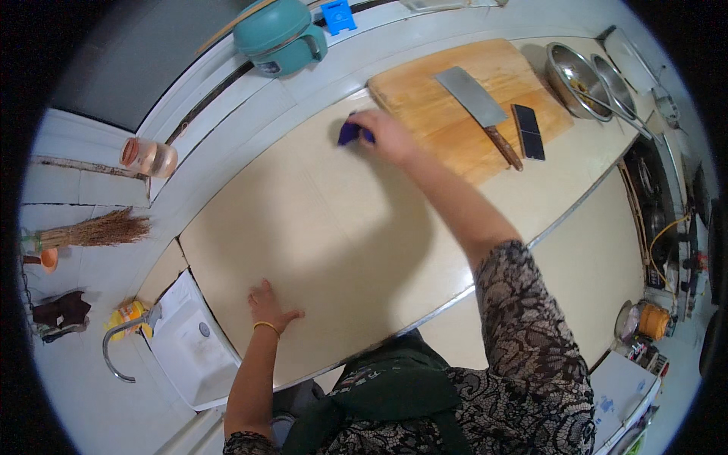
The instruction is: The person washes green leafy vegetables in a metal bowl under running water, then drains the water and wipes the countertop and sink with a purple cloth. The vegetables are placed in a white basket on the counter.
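Note:
My right hand (384,133) is stretched out to the far side of the beige countertop (335,227), gripping a bunched dark purple cloth (351,134) against the surface. Just right of it lies a wooden cutting board (421,108). On the board rest a cleaver (472,96) with a brown wooden handle and a dark phone-like slab (529,132). My left hand (268,310), a yellow band at its wrist, leans on the near left of the counter with fingers spread and nothing in them.
A white sink (199,347) with a curved faucet (116,330) adjoins the counter at left. Steel bowls (577,79) stand beyond the board. A teal lidded appliance (276,40) and a jar (151,157) sit on the window ledge. A straw whisk broom (96,228) hangs on the wall.

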A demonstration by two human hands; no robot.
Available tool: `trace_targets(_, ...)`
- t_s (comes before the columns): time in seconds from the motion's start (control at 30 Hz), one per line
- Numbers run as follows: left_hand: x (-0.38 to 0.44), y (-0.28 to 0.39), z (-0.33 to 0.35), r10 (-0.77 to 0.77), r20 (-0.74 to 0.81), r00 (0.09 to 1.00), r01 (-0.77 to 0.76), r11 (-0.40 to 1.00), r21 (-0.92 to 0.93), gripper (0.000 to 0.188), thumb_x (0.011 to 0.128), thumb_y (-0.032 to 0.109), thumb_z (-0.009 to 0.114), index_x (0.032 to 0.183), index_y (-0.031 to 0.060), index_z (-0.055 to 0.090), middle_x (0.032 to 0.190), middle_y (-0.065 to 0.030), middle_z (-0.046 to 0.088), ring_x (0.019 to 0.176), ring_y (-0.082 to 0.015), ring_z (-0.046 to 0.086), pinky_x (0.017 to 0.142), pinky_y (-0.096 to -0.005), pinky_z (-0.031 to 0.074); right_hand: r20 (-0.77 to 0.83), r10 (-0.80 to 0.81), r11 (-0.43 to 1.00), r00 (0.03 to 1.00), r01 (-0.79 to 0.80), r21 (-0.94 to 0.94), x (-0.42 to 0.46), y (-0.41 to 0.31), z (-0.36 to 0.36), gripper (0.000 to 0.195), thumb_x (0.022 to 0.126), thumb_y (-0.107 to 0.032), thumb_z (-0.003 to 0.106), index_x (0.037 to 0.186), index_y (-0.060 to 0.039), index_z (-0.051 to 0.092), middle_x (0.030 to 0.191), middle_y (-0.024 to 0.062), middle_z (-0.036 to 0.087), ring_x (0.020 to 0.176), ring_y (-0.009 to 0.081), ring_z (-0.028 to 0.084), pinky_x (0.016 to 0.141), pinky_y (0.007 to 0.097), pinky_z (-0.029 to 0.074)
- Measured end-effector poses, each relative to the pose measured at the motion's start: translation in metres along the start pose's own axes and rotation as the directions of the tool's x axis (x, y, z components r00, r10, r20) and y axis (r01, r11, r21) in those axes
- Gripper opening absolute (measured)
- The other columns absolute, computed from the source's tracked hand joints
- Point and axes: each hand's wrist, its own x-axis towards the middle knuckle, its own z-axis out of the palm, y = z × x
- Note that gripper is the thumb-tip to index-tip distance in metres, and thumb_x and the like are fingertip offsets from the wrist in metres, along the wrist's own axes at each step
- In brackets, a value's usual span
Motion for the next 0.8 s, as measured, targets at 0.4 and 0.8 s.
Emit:
trace_targets(0.4, -0.002, 0.005, -0.007, -0.013, 0.076, 0.997, 0.005, 0.993, 0.115, 0.140, 0.058, 0.080, 0.068, 0.152, -0.0052, 0.008, 0.152, -0.0295, 0.022, 0.140, -0.0451, 0.020, 0.116, -0.0486, 0.018, 0.499, 0.264, 0.670, 0.825, 0.216, -0.710, -0.093, 0.008, -0.020, 0.046, 0.095, -0.016, 0.042, 0.140, -0.0063, 0.047, 0.141, 0.0125, 0.050, 0.134, 0.0248, 0.043, 0.119, 0.0422, 0.019)
trace_targets(0.8, 0.000, -0.004, 0.008, -0.042, -0.018, 0.999, 0.042, 0.999, -0.003, 0.140, 0.055, 0.071, 0.078, 0.154, 0.0020, 0.007, 0.149, -0.0362, 0.020, 0.139, -0.0486, 0.023, 0.117, -0.0478, 0.020, 0.371, 0.572, 0.671, 0.732, -0.677, 0.301, -0.228, -0.148, -0.061, 0.043, 0.082, -0.001, 0.054, 0.124, -0.0045, 0.061, 0.113, 0.0137, 0.067, 0.103, 0.0244, 0.064, 0.093, 0.0344, 0.050)
